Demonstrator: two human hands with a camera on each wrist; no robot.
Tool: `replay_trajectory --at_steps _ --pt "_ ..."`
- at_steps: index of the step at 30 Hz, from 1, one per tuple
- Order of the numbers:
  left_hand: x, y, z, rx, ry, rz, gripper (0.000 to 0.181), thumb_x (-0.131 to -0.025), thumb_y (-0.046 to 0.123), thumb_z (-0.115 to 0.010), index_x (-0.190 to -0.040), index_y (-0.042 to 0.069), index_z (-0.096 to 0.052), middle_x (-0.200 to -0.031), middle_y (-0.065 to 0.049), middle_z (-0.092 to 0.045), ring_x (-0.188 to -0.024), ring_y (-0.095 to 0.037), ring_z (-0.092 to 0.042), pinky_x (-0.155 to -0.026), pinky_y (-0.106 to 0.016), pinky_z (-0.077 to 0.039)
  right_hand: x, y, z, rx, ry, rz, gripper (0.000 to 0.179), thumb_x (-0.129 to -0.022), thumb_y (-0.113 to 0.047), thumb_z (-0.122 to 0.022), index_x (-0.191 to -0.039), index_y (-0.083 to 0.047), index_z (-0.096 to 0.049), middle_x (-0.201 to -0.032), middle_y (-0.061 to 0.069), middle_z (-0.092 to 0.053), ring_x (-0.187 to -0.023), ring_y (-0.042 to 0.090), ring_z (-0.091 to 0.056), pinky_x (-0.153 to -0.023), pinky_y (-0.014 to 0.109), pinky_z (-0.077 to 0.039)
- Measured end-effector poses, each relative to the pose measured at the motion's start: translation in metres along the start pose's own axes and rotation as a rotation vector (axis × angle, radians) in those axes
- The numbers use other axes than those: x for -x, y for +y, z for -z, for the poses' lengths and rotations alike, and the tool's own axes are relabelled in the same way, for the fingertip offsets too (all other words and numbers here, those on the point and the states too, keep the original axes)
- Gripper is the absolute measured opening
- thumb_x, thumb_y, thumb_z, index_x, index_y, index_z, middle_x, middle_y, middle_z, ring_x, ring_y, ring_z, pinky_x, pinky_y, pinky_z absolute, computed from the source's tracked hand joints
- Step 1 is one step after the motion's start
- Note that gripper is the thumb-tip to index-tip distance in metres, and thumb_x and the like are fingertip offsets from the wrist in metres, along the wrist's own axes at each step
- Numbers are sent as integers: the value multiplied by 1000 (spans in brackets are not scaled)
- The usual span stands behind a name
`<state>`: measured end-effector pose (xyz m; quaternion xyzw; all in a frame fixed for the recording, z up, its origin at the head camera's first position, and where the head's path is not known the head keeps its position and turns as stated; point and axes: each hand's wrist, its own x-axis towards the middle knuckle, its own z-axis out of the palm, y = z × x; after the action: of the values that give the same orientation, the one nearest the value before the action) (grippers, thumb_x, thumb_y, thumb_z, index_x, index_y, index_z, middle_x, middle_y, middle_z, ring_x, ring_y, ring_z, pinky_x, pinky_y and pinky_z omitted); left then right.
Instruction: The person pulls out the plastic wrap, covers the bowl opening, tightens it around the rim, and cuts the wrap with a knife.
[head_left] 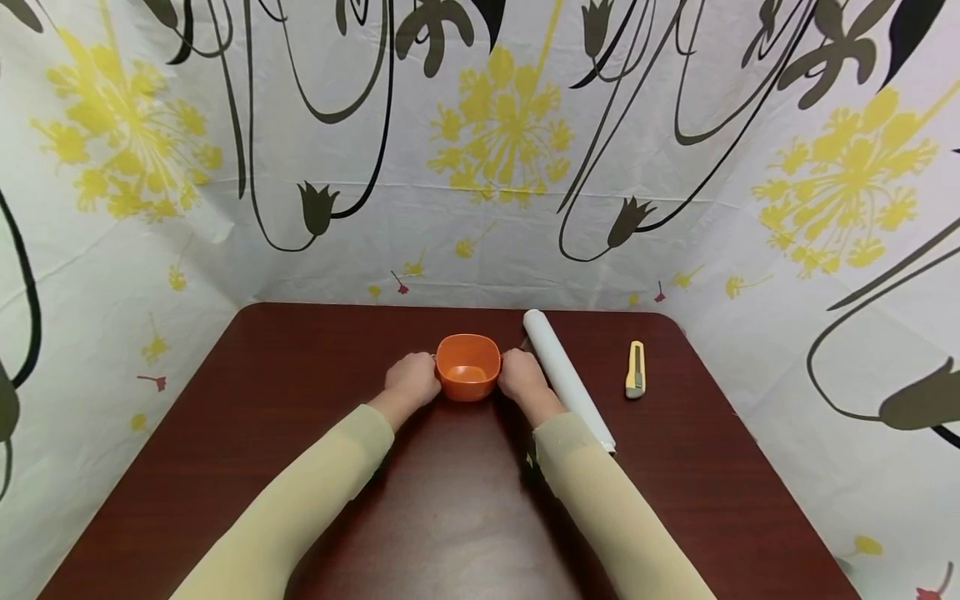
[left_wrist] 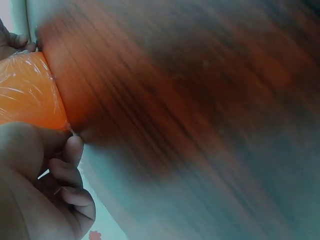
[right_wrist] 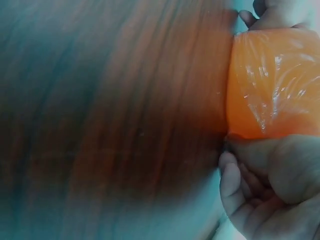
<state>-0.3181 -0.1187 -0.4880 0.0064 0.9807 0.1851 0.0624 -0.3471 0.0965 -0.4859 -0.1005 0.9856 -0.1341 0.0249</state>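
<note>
An orange bowl (head_left: 468, 387) with rounded square sides stands at the far middle of the table, between both hands. Clear, wrinkled plastic wrap (right_wrist: 275, 85) lies against its side, glossy in both wrist views. My left hand (head_left: 414, 379) is at the bowl's left side, thumb and curled index finger (left_wrist: 74, 150) pinching the wrap's edge low by the base. On the right side my right hand (head_left: 522, 375) does likewise, its thumb and curled fingers (right_wrist: 230, 182) pinching the wrap close to the tabletop.
Slanting beside the right hand is a long white roll (head_left: 562, 367). Farther right lies a yellow box cutter (head_left: 636, 371). The dark red-brown table (head_left: 315, 350) ends at a patterned curtain (head_left: 420, 225) behind and along both sides.
</note>
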Motion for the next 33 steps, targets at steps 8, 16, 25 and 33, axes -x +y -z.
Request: replay_trajectory --at_steps 8,16,25,33 --pt "1 1 0 -24 11 5 23 -101 16 -72 -120 5 -80 -113 -10 -80 -93 -26 -73 -90 -50 -66 -35 28 -32 -84 -60 -30 18 -95 -12 -74 -109 -4 -82 -103 12 -80 -92 26 -69 -89 41 -61" --pt "2 2 -5 -76 52 -39 18 -102 13 -70 -116 10 -80 -107 -8 -80 -91 -27 -74 -86 -49 -67 -56 44 -54 -65 -142 -53 18 -100 -17 -68 -110 -5 -79 -104 10 -77 -88 23 -65 -85 39 -59" --pt "2 2 -6 -110 25 -40 16 -104 14 -69 -116 10 -79 -106 -8 -79 -92 -27 -75 -85 -49 -66 -56 46 -54 -146 -146 -81 13 -98 -15 -71 -105 -7 -79 -96 8 -76 -83 23 -66 -74 34 -57" --pt "6 4 -5 -93 -20 -34 17 -109 12 -61 -105 10 -77 -102 -7 -77 -91 -25 -73 -89 -47 -66 -35 29 -30 -166 -167 -58 9 -100 -9 -68 -98 -5 -76 -89 9 -72 -78 25 -64 -72 36 -58"
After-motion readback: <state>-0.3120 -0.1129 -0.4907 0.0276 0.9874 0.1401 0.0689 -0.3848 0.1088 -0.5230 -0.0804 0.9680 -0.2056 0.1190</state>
